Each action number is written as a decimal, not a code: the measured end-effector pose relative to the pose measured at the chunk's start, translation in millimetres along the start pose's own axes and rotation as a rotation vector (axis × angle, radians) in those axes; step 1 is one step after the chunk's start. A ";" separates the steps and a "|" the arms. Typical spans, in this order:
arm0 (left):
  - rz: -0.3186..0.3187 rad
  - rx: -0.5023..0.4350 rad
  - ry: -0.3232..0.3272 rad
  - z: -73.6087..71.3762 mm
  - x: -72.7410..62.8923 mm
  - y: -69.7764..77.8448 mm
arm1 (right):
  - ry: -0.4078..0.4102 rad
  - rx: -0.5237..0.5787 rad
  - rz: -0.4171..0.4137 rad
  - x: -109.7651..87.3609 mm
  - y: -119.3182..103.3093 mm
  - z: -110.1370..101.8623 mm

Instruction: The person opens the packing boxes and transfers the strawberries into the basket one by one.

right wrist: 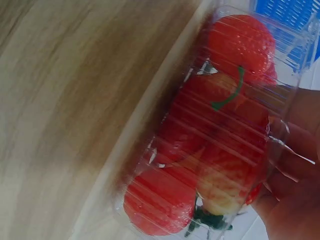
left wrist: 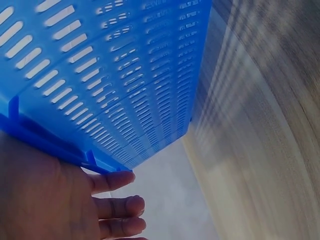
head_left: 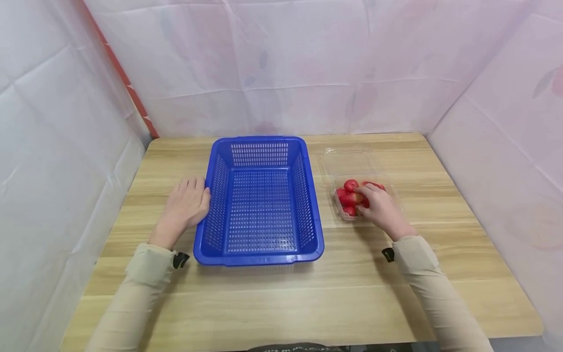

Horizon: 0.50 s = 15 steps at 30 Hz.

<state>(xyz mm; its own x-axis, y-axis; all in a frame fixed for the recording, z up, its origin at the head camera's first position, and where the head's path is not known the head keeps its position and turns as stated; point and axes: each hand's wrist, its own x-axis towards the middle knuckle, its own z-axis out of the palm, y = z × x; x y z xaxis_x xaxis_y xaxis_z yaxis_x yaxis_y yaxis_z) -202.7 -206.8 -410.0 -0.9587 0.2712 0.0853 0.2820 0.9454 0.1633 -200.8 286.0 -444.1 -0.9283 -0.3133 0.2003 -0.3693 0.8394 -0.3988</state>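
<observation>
A blue plastic basket [head_left: 259, 259] with slotted walls stands on the table. My left hand [head_left: 184, 205] lies against its left rim with the fingers fairly straight; in the left wrist view the palm is at the rim's underside. To the right of the basket, a clear plastic box [head_left: 334, 208] with its lid [head_left: 347, 161] folded back holds several red strawberries [head_left: 349, 211]. My right hand [head_left: 380, 208] reaches into the box, thumb and fingers bent around a red strawberry with a yellowish end [right wrist: 220, 190]. Part of that fruit is hidden by the fingers.
The wooden table [head_left: 281, 313] carries the basket and box. White patterned cloth walls [head_left: 290, 63] enclose it at the back and sides, with a red strip [head_left: 119, 68] at the back left corner. A dark object [head_left: 396, 347] shows at the front edge.
</observation>
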 end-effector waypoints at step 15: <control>-0.001 0.007 0.017 0.4 -1.2 0.9 | 0.131 -0.050 -0.075 -1.2 -3.6 -4.1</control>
<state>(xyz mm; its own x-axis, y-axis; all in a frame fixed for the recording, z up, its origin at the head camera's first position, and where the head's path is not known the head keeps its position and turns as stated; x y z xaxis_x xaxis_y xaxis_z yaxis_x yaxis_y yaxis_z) -201.2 -206.1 -410.3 -0.9582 0.2671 0.1022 0.2806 0.9470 0.1563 -198.1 285.1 -439.2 -0.8833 -0.3179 0.3445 -0.4318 0.8378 -0.3341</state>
